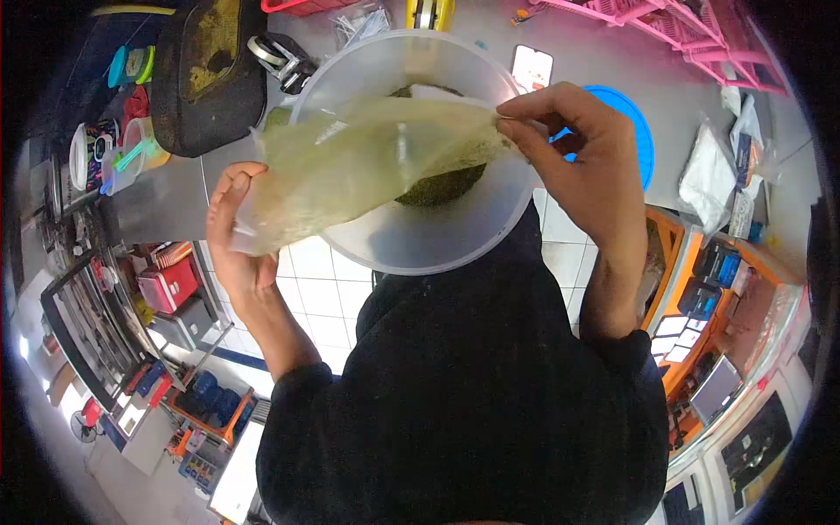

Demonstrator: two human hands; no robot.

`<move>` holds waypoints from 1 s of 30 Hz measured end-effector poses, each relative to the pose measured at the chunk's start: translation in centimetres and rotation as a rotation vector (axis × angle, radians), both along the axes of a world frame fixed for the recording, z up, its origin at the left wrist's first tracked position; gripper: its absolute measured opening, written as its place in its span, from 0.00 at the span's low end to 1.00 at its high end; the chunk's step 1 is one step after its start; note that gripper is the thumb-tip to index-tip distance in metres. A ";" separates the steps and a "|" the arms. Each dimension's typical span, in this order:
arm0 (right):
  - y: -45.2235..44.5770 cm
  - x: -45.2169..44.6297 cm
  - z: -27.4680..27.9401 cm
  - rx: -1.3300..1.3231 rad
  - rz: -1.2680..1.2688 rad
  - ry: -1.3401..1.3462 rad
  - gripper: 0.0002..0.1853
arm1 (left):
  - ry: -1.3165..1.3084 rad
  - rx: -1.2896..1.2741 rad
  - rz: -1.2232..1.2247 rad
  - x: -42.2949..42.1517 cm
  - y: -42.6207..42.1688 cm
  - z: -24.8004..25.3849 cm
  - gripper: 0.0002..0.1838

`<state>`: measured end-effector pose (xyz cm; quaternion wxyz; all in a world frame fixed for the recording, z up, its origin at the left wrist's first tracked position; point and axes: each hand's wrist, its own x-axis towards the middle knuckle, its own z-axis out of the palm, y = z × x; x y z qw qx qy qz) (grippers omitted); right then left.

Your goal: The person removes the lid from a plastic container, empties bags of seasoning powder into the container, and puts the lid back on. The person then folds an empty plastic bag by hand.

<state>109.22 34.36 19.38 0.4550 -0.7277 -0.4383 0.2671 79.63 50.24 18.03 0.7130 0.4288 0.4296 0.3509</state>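
A clear plastic bag [350, 166], dusted inside with greenish powder, stretches between my two hands above a large translucent tub [411, 249]. My left hand [234, 214] grips the bag's left end. At the other end, my right hand [577, 144] pinches a corner between thumb and fingertips. Dark green, powdery or leafy material [442, 185] lies in the bottom of the tub, partly covered by the bag. Something pale inside the tub shows behind the bag's upper edge; I cannot make out what it is.
Behind the tub lie a phone [532, 68], a tape dispenser [282, 63] and a yellow device [429, 13]. A blue round lid [626, 131] is beside my right hand. Pink baskets [674, 31] stand at back right, a black case [210, 79] at left, white plastic packets [709, 179] at right.
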 end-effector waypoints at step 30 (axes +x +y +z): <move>6.8 -2.3 -4.0 -0.027 0.148 -0.323 0.06 | 0.251 0.621 -0.128 -2.8 -2.8 0.8 0.04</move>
